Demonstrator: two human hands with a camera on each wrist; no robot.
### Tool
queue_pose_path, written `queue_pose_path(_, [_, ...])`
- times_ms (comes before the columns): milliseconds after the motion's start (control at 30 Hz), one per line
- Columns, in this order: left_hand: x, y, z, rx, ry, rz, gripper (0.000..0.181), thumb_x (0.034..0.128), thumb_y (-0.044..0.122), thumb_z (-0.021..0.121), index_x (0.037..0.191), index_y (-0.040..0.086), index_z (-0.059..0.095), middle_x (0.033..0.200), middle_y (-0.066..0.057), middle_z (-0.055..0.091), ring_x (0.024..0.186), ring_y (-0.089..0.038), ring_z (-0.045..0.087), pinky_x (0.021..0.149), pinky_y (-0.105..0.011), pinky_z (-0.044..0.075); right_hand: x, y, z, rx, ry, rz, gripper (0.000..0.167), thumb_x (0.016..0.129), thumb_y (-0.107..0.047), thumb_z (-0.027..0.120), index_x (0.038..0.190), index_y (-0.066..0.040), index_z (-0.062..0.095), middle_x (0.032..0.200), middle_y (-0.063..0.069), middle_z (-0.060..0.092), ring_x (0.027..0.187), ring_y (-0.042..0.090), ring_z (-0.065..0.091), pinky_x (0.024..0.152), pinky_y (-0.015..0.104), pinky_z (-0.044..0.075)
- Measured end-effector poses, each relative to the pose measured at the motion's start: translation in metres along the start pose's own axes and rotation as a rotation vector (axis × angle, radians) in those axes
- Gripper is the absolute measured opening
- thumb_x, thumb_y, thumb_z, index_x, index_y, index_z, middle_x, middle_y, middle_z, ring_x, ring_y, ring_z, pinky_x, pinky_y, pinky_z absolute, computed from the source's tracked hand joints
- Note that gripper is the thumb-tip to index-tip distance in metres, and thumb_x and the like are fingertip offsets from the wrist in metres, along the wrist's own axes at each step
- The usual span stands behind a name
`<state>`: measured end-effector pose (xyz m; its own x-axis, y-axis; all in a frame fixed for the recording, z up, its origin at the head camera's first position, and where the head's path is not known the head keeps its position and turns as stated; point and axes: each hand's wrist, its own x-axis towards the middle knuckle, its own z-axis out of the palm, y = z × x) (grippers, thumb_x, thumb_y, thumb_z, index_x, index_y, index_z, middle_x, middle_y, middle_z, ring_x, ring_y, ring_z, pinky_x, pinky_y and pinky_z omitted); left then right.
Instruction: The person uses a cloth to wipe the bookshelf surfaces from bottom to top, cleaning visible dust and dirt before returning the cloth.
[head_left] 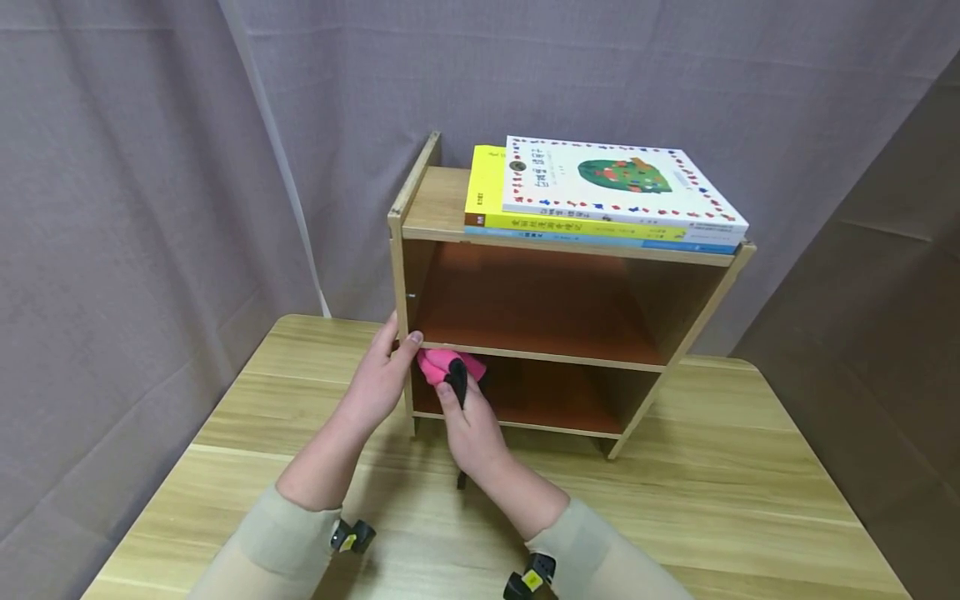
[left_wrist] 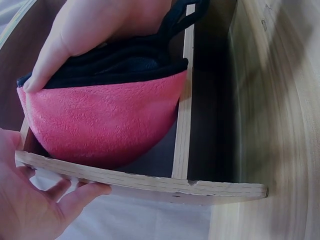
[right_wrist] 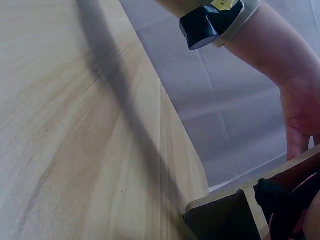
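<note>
A small wooden shelf (head_left: pixel 536 360) stands on the table. My left hand (head_left: pixel 378 379) grips its left side panel, thumb at the front edge and fingers on the outer face, as the left wrist view also shows. My right hand (head_left: pixel 474 433) holds a pink plush cloth (left_wrist: pixel 105 122) with black edging and a black loop, inside the lower compartment at its left end. In the left wrist view the right thumb presses on the black edge; the other fingers are hidden behind it. The cloth lies close against the left panel.
Several books lie stacked on the shelf top, a white one (head_left: pixel 622 179) above a yellow one (head_left: pixel 483 183) and a blue one. Grey curtains (head_left: pixel 150 167) hang behind and beside the wooden table (head_left: pixel 720 483). A black camera sits on each wrist.
</note>
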<state>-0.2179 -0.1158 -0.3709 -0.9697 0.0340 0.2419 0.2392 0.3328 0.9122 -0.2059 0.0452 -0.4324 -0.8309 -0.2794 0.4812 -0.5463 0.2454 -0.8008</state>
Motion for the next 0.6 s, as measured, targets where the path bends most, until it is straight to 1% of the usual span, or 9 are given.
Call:
queue_pose_path(67, [0.0001,0.0003,0.0,0.002,-0.001,0.003,0.059,0.103,0.046,0.047,0.157,0.034,0.027,0.152,-0.009,0.035,0.128,-0.029,0.046,0.108,-0.053,0.036,0.0009,-0.0046,0.0003,0.017,-0.007,0.026,0.038,0.108,-0.02,0.04,0.144,-0.019,0.052,0.122,0.011,0.059,0.101,0.024,0.061,0.09,0.033,0.049])
queue_pose_path(100, [0.0003,0.0001,0.0,0.005,0.0,0.003,0.059,0.103,0.046,0.047,0.157,0.034,0.027,0.153,-0.009,0.036,0.129,-0.029,0.046,0.108,-0.053,0.036,0.0015,-0.0052,0.0007,0.023,-0.01,0.035,0.038,0.108,-0.019,0.04,0.144,-0.02,0.052,0.115,0.014,0.059,0.092,0.026,0.061,0.083,0.033,0.05])
queue_pose_path(167, [0.0004,0.0,-0.0003,0.005,-0.001,0.002,0.058,0.1029,0.045,0.048,0.157,0.035,0.027,0.153,-0.008,0.036,0.13,-0.029,0.045,0.108,-0.054,0.036,0.0023,-0.006,0.0019,0.032,-0.015,0.051,0.038,0.108,-0.021,0.041,0.144,-0.021,0.052,0.109,0.015,0.058,0.081,0.026,0.056,0.077,0.033,0.047])
queue_pose_path(267, [0.0004,-0.0002,-0.0004,-0.008,-0.003,-0.005,0.058,0.1024,0.046,0.049,0.156,0.035,0.028,0.154,-0.007,0.035,0.13,-0.029,0.045,0.108,-0.054,0.036,0.0039,-0.0028,0.0038,0.028,-0.023,0.033,0.039,0.108,-0.031,0.04,0.143,-0.023,0.052,0.113,0.01,0.058,0.087,0.02,0.056,0.081,0.033,0.048])
queue_pose_path(300, [0.0006,-0.0002,-0.0004,-0.022,-0.007,-0.004,0.058,0.1025,0.045,0.049,0.156,0.035,0.028,0.154,-0.007,0.036,0.13,-0.029,0.046,0.107,-0.054,0.037,0.0042,-0.0028,0.0045,0.03,-0.028,0.032,0.04,0.108,-0.035,0.039,0.144,-0.023,0.052,0.112,0.008,0.057,0.086,0.019,0.055,0.081,0.033,0.048])
queue_pose_path(333, [0.0008,-0.0001,-0.0003,-0.046,-0.013,-0.008,0.058,0.1025,0.044,0.049,0.156,0.035,0.029,0.152,-0.008,0.039,0.129,-0.029,0.047,0.105,-0.053,0.04,0.0045,-0.0032,0.0049,0.031,-0.032,0.032,0.042,0.107,-0.038,0.039,0.144,-0.022,0.052,0.117,0.007,0.057,0.091,0.017,0.055,0.086,0.033,0.048])
queue_pose_path(367, [0.0009,0.0002,-0.0003,-0.077,-0.019,-0.012,0.056,0.1026,0.043,0.05,0.155,0.036,0.031,0.15,-0.008,0.042,0.128,-0.028,0.049,0.103,-0.052,0.042,0.0046,-0.003,0.0054,0.032,-0.038,0.035,0.044,0.107,-0.04,0.038,0.144,-0.02,0.052,0.114,0.007,0.057,0.09,0.016,0.055,0.085,0.033,0.048])
queue_pose_path(500, [0.0015,0.0013,-0.0009,-0.196,-0.046,-0.041,0.053,0.1028,0.037,0.052,0.152,0.035,0.035,0.138,-0.012,0.053,0.123,-0.027,0.054,0.095,-0.047,0.051,0.005,-0.0037,0.0059,0.006,-0.074,0.051,0.048,0.106,-0.041,0.04,0.146,-0.016,0.049,0.12,0.007,0.055,0.094,0.017,0.058,0.091,0.036,0.048])
queue_pose_path(600, [0.0012,0.0022,-0.0016,-0.224,-0.048,-0.064,0.051,0.1022,0.036,0.054,0.15,0.036,0.037,0.135,-0.01,0.054,0.122,-0.025,0.054,0.093,-0.044,0.052,0.0051,-0.0033,0.0061,-0.047,-0.109,0.075,0.05,0.105,-0.038,0.046,0.15,-0.016,0.043,0.129,0.007,0.053,0.097,0.017,0.06,0.092,0.039,0.049])
